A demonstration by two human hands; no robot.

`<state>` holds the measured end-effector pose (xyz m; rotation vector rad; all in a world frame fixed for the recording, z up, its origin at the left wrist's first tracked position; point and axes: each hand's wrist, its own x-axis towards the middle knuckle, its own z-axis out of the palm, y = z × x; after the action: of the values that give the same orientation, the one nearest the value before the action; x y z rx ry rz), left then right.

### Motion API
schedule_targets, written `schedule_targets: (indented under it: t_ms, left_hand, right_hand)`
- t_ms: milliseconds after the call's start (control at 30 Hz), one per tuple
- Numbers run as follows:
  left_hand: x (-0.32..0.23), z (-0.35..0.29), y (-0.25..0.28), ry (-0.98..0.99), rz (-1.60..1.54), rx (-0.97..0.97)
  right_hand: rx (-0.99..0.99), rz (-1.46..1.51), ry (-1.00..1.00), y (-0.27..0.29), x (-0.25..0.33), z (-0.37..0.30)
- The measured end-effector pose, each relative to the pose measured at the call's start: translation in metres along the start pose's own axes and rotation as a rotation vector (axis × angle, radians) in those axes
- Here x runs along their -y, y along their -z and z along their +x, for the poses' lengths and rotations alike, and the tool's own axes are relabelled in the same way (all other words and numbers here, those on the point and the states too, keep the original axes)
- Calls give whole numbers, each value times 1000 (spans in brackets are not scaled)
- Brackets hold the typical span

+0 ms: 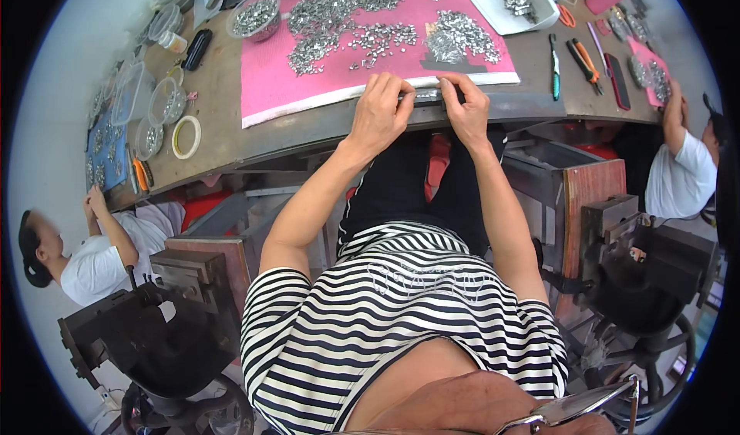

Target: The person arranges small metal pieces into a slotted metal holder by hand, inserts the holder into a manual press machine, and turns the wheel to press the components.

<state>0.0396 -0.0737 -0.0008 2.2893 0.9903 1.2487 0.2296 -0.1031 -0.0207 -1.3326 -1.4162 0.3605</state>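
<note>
At the table's front edge, my left hand (381, 109) is closed in a pinch, thumb against the fingers. A short gap to its right, my right hand (467, 109) pinches as well, with something dark by its fingers. A thin silvery strip (426, 95) spans the gap between the fingertips; whether both hands grip it is too small to tell. Just beyond them, a pink mat (266, 88) with a white front border carries several loose heaps of small shiny metal pieces (320, 20). On the heap at the right (462, 35), some pieces lie over a dark grey patch.
A clear round tub (255, 16) of metal pieces stands left, a white tray (511, 3) right. Beside the tray lie a toothbrush (554, 66), orange-handled pliers (583, 65) and a phone (617, 81). A tape roll (186, 137) lies left. Other people sit at both sides, near dark machines (185, 319).
</note>
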Motion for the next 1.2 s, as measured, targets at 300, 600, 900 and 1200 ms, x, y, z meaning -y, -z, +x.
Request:
schedule_targets:
  t_ms: [300, 600, 900, 1200]
  left_hand:
    - [-1, -4, 2, -68, 41, 17]
    - [10, -15, 54, -46, 350, 94]
    - [16, -16, 36, -32, 189, 58]
    - [-134, 74, -132, -201, -685, 564]
  right_hand:
    - [-2, 28, -40, -2, 6, -1]
    - [521, -22, 9, 46, 19, 19]
    - [428, -204, 179, 84, 30, -4]
    - [-126, -401, -257, 277, 87, -117]
